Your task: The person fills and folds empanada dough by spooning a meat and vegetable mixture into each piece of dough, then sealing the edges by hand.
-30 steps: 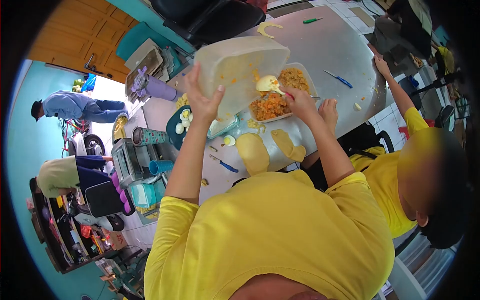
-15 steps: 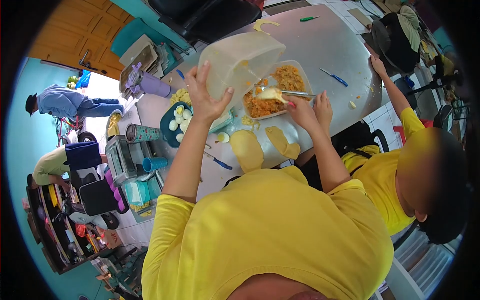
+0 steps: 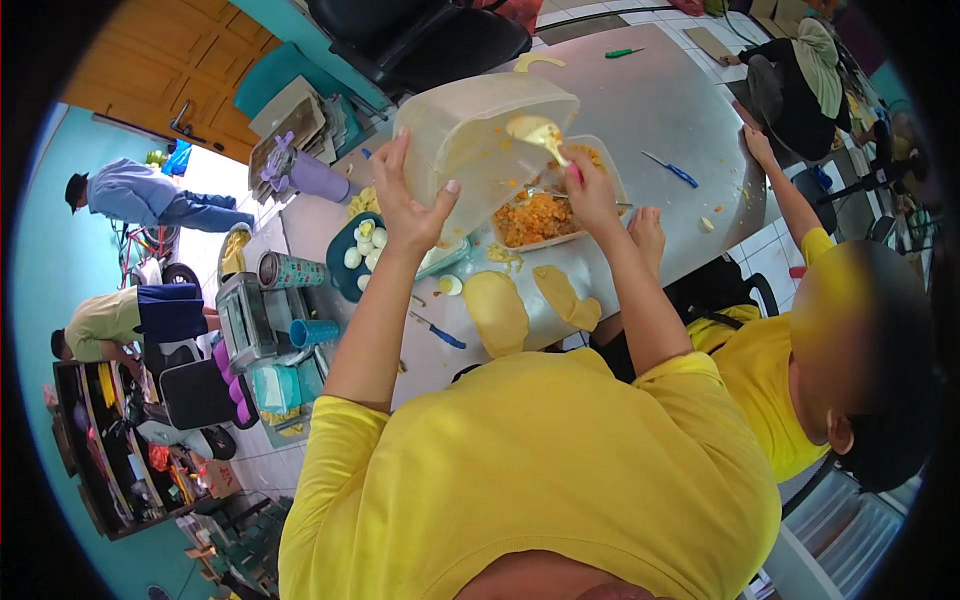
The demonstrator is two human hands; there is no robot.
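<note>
My left hand (image 3: 408, 205) grips the side of a large translucent plastic container (image 3: 450, 125), which is tilted on its side with orange bits stuck inside. In my right hand (image 3: 590, 195) is a serving spoon (image 3: 535, 130) with a pale yellow head and a pink handle, raised at the container's opening. Below it sits a smaller container (image 3: 560, 242) of orange, chopped filling (image 3: 535, 218), with a metal utensil lying in it. Flat dough pieces (image 3: 495, 313) lie nearer me. A blue bowl (image 3: 342, 262) of boiled eggs (image 3: 368, 243) stands to the left.
Another person's hand (image 3: 648, 238) is beside my right wrist, and a second hand (image 3: 760, 145) rests on the table's right edge. Blue-handled knives (image 3: 680, 172) (image 3: 440, 332), a green-handled tool (image 3: 624, 52), a purple tumbler (image 3: 315, 178) and a patterned cup (image 3: 290, 270) are on the table.
My right hand has lifted the spoon up from the filling towards the tilted container. My left hand keeps its grip on the container. The view has shifted slightly.
</note>
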